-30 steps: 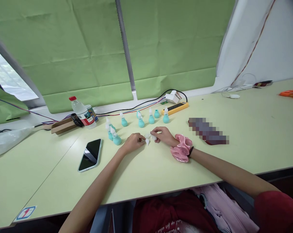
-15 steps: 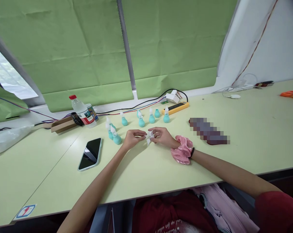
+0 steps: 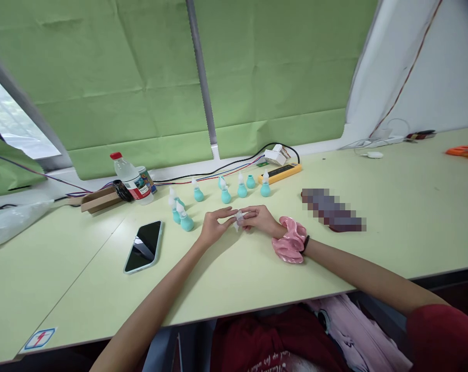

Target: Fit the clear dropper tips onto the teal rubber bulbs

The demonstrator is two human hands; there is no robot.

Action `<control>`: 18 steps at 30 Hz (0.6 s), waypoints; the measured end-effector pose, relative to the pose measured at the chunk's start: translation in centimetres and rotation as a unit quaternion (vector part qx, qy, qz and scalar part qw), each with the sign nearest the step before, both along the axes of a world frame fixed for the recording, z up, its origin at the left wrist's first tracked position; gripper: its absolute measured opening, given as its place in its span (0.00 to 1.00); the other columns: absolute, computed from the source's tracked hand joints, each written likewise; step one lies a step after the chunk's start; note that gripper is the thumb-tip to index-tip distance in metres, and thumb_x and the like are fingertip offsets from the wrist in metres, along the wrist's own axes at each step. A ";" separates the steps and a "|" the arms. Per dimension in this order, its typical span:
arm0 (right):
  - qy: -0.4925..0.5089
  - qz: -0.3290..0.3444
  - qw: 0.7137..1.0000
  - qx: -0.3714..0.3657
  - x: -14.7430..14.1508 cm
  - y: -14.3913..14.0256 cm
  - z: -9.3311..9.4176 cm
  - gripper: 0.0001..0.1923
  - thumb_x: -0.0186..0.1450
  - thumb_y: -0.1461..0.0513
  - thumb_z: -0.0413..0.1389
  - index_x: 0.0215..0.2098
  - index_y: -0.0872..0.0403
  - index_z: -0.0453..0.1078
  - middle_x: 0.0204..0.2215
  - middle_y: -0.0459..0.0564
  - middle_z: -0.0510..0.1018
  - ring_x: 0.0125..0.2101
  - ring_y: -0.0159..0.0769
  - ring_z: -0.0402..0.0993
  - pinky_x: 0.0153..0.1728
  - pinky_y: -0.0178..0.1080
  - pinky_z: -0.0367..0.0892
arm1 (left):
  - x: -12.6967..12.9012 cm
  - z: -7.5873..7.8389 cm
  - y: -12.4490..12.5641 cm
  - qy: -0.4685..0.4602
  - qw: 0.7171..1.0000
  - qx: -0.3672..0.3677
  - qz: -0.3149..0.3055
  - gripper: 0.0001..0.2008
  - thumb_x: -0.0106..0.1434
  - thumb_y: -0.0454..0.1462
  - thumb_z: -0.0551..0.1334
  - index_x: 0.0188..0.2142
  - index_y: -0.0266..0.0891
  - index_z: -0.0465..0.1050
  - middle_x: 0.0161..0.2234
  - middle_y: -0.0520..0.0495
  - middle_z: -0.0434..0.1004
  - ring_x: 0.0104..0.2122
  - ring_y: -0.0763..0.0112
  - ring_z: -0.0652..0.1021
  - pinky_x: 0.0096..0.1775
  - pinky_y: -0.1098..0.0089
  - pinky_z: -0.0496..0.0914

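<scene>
In the head view, the left hand (image 3: 213,226) and right hand (image 3: 262,219) are now drawn closer together than a second ago — both pinching the small clear piece (image 3: 239,217) between them, just above the desk (image 3: 234,279), teal bulbs (image 3: 186,222) standing beyond.

Tabletop (image 3: 257,268): pale yellow-green, plain. Backdrop sheets (image 3: 141,77): mid green, creased. Small bottles (image 3: 186,222): teal bodies, white nozzles. Piece held between the hands (image 3: 239,217): white, translucent. Scrunchie (image 3: 290,240) on the right wrist: glossy pink, with a black band beside it. Phone (image 3: 144,246): black screen, light teal edge. Water bottle (image 3: 131,181): clear, red cap, red and white label. Power strip (image 3: 280,173): yellow. Sleeve (image 3: 443,336): dark red.
</scene>
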State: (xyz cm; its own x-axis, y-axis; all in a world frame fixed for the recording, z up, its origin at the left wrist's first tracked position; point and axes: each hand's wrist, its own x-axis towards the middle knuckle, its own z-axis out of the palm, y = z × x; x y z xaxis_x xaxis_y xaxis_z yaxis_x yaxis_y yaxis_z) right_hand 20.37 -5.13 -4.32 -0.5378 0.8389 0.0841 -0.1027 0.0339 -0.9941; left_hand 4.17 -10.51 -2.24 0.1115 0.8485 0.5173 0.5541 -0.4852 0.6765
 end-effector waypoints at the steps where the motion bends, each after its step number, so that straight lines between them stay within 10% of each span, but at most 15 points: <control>1: 0.002 0.005 1.000 -0.007 0.0 0.0 0.0 0.23 0.43 0.63 0.63 0.37 0.61 0.68 0.22 0.49 0.75 0.17 0.27 0.69 0.21 0.32 0.69 | 0.1 -0.1 0.0 0.008 1.000 0.007 0.001 0.10 0.53 0.38 0.58 0.36 0.43 0.73 0.38 0.50 0.75 0.45 0.62 0.70 0.46 0.61 0.65; 18: 0.025 0.086 0.994 -0.064 0.6 0.5 0.3 0.16 0.46 0.61 0.61 0.33 0.60 0.71 0.27 0.49 0.75 0.19 0.23 0.68 0.21 0.27 0.66 | 0.4 -0.8 0.1 0.006 0.999 0.025 -0.029 0.12 0.56 0.39 0.56 0.39 0.43 0.72 0.42 0.52 0.72 0.51 0.61 0.62 0.49 0.60 0.63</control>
State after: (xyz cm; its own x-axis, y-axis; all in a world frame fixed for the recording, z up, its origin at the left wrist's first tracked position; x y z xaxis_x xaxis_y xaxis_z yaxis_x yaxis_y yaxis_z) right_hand 20.94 -4.64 -4.05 -0.6726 0.7399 0.0124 -0.1452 -0.1155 -0.9826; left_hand 4.53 -10.45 -3.03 0.1666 0.8132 0.5577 0.5321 -0.5503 0.6434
